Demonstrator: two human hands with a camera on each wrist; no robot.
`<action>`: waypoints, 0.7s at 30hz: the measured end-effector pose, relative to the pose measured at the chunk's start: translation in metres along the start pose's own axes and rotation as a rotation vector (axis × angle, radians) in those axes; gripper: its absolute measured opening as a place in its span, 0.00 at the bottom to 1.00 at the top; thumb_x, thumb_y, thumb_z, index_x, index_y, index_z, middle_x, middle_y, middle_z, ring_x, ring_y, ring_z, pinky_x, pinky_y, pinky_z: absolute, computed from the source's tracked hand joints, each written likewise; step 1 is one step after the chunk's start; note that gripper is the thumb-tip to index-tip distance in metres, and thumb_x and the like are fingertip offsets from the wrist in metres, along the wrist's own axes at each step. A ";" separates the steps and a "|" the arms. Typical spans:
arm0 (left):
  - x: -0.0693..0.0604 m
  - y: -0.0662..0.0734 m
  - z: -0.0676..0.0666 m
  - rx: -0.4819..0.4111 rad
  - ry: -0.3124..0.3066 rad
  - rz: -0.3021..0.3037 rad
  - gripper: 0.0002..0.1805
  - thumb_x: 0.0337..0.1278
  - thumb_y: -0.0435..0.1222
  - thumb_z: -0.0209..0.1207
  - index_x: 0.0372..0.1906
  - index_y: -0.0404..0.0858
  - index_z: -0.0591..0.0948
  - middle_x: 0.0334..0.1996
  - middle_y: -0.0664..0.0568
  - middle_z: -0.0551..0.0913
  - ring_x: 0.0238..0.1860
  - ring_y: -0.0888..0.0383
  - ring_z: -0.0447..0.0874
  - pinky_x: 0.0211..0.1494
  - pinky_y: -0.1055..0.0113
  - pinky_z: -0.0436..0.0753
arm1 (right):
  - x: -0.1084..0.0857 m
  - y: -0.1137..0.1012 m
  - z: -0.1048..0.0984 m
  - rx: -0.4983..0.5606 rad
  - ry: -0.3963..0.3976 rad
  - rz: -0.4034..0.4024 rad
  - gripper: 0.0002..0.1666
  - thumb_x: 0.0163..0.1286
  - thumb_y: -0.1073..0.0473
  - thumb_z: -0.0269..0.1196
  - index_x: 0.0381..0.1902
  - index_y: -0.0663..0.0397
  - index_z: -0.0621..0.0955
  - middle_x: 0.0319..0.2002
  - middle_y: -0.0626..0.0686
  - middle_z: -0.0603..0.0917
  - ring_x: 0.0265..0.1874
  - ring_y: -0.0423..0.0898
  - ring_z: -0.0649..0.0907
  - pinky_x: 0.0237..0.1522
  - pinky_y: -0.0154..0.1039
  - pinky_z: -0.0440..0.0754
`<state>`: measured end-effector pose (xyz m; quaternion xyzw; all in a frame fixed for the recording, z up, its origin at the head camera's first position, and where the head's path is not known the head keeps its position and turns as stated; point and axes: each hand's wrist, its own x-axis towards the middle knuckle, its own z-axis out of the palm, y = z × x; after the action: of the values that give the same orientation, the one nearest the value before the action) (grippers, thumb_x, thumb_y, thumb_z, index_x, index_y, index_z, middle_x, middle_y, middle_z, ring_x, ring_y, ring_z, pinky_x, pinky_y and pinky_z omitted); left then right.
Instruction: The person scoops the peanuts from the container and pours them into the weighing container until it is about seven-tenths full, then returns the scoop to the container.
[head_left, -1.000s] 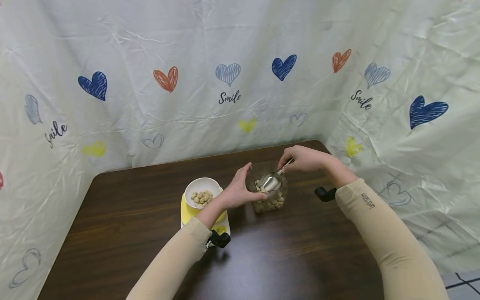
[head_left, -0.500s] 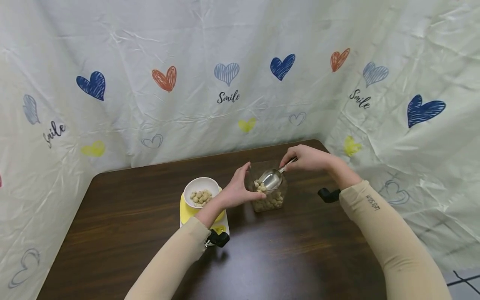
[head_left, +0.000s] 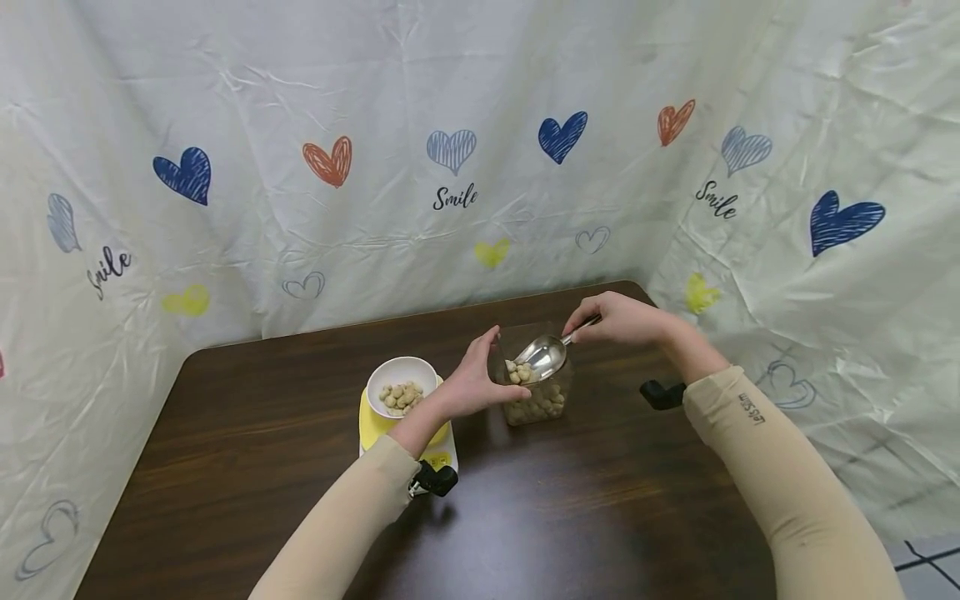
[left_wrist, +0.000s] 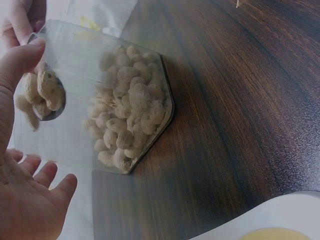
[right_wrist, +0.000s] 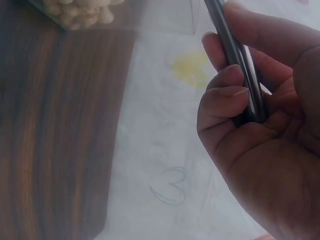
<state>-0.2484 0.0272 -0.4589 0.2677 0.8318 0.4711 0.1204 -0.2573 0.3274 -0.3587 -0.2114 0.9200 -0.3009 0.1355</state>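
A clear square container (left_wrist: 77, 135) holds a pile of unshelled peanuts (left_wrist: 127, 110). My left hand (head_left: 474, 381) grips it across its upper part, thumb on one wall and slightly bent fingers toward another. Inside its top, a metal scoop (head_left: 546, 357) is tilted down to the left, raised above the pile with several peanuts (left_wrist: 42, 95) in it. My right hand (head_left: 621, 320) pinches the scoop's handle (right_wrist: 245, 75), its fingers curled round it in the right wrist view. The container partly hides the scoop in the left wrist view.
Left of the container, a white bowl (head_left: 411, 372) with peanuts stands on a yellow-and-white kitchen scale (head_left: 372, 429), which my left forearm partly covers. The dark wood table (head_left: 247, 442) ends at a white curtain (head_left: 390, 242) printed with hearts.
The scoop has come slightly up and to the right with my right hand, showing more peanuts at its lip. My left hand stays on the container.
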 end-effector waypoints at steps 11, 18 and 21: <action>0.001 -0.001 0.001 -0.003 0.006 0.015 0.68 0.45 0.54 0.78 0.83 0.44 0.45 0.76 0.43 0.57 0.75 0.51 0.58 0.73 0.53 0.64 | -0.002 0.004 0.001 -0.010 0.030 -0.004 0.10 0.71 0.53 0.70 0.48 0.43 0.90 0.49 0.46 0.85 0.48 0.46 0.82 0.47 0.46 0.79; 0.000 0.000 0.001 -0.003 0.004 0.008 0.68 0.45 0.54 0.78 0.84 0.45 0.45 0.76 0.46 0.57 0.75 0.50 0.58 0.73 0.54 0.64 | -0.002 0.006 -0.001 0.005 0.033 -0.004 0.09 0.72 0.54 0.69 0.48 0.43 0.90 0.49 0.47 0.85 0.49 0.47 0.81 0.47 0.47 0.78; -0.001 0.000 0.001 -0.008 0.005 0.011 0.68 0.46 0.54 0.78 0.83 0.44 0.45 0.76 0.44 0.57 0.75 0.49 0.58 0.73 0.53 0.64 | 0.000 0.006 -0.001 0.005 0.028 0.003 0.09 0.72 0.53 0.69 0.48 0.40 0.90 0.49 0.46 0.85 0.50 0.47 0.81 0.48 0.47 0.78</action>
<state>-0.2475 0.0276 -0.4594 0.2708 0.8287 0.4757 0.1169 -0.2592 0.3325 -0.3616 -0.2054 0.9214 -0.3060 0.1237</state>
